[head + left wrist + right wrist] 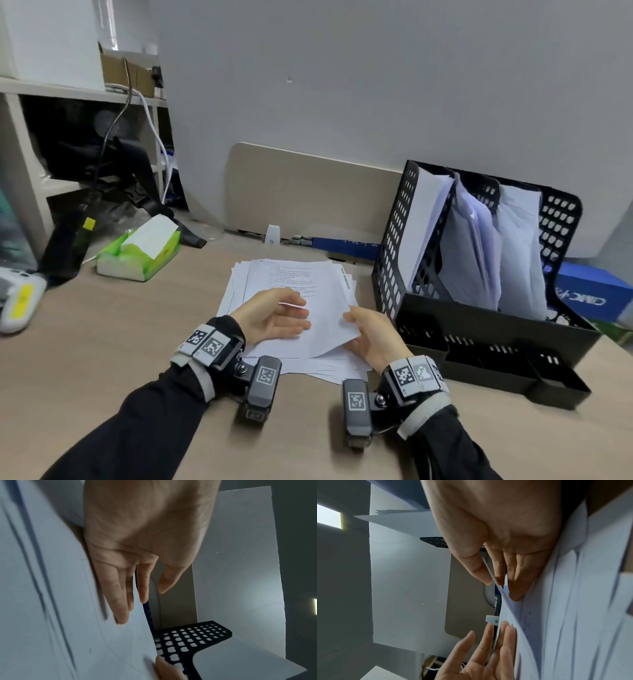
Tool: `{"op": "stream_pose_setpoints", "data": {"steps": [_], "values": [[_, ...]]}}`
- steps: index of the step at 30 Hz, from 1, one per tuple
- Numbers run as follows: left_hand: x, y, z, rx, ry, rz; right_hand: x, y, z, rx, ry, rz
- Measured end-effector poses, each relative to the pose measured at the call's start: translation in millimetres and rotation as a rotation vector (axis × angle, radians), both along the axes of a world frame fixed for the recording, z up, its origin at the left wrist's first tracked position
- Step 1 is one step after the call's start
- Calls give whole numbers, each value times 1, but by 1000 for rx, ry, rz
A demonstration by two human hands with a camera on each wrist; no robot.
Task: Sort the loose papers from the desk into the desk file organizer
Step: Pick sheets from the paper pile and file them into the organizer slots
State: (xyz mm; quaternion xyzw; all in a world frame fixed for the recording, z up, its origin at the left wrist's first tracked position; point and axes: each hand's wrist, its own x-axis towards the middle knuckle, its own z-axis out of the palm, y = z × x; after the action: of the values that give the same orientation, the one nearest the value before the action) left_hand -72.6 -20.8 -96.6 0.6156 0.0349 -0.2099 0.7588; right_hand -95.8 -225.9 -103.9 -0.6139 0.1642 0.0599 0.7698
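Note:
A loose pile of printed white papers (291, 274) lies on the desk in front of me. My left hand (301, 313) rests flat on the pile, fingers straight. My right hand (352, 323) pinches the right edge of the top sheet (329, 325) and lifts that corner off the pile. The right wrist view shows the thumb and forefinger of my right hand (494, 582) closed on the thin sheet (510, 605). The black perforated file organizer (479, 329) stands just right of the pile, with white papers upright in its compartments. Its mesh wall (188, 638) appears in the left wrist view.
A green tissue pack (137, 253) sits at the left rear of the desk, with a white and yellow device (20, 301) and black gear beyond it. A blue box (589, 291) lies behind the organizer. A beige panel (308, 192) leans against the wall.

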Motion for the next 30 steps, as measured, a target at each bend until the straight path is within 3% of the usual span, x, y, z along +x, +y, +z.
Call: {"op": "stream_pose_setpoints", "data": {"steps": [6, 11, 14, 17, 19, 22, 24, 28, 30], "values": [[-1, -1, -2, -35, -15, -22, -5, 2, 2, -28, -46, 69], [3, -1, 3, -138, -136, 115, -12, 4, 16, -80, -370, 30], [-2, -5, 9, -222, -205, -39, -17, 13, 20, -172, -529, 245], [-5, -11, 10, -181, -281, -29, -22, 19, 16, -274, -513, 504], [3, -10, 4, -69, -296, 105, -23, 18, 17, -263, -484, 498], [7, -4, 1, -81, -304, 153, -20, 16, 17, -158, -438, 395], [4, -5, 4, -132, -321, 47, -18, 17, 17, -101, -408, 350], [-11, -12, 14, -49, -419, -364, -13, 17, 12, 4, -405, 311], [-10, -13, 11, -59, -406, -455, -12, 15, 9, -20, -412, 231]]}}
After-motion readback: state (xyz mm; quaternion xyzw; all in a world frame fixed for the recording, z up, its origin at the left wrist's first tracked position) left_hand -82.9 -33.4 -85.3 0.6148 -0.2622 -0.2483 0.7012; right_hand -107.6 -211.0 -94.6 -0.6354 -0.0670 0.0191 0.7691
